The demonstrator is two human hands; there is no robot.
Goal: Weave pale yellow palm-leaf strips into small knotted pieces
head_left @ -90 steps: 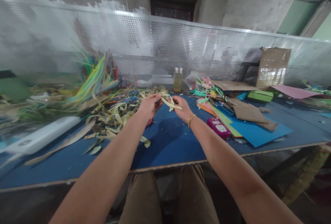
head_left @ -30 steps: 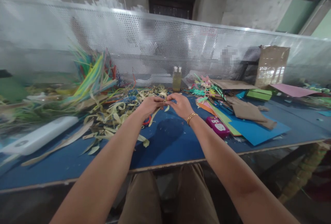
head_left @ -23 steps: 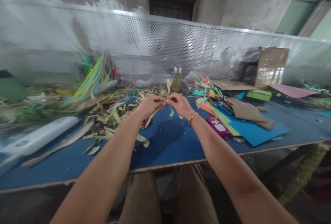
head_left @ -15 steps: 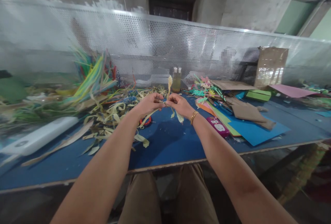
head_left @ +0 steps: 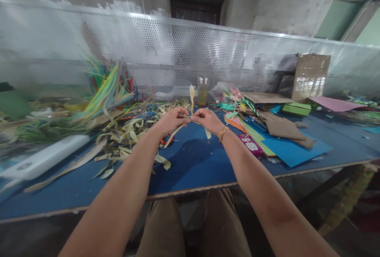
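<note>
My left hand (head_left: 171, 119) and my right hand (head_left: 208, 119) meet fingertip to fingertip above the blue table (head_left: 190, 166), both pinched on pale yellow strips (head_left: 191, 98). One strip end stands upright between the hands; other ends hang down beneath them toward the table. A gold bracelet (head_left: 222, 133) circles my right wrist. Just left of my hands lies a heap of similar yellowish strips (head_left: 130, 130).
A jar of yellowish liquid (head_left: 202, 91) stands behind the hands by the perforated metal screen (head_left: 178, 51). Coloured paper sheets (head_left: 285, 146), a pink box (head_left: 251, 144) and scissors lie right; a cardboard box (head_left: 311, 75) far right. A white device (head_left: 44, 158) lies at the left.
Three seconds ago the hands held a looped strip slightly apart; they have since come together, and one strip end has risen upright between them. The hands have stayed in about the same place.
</note>
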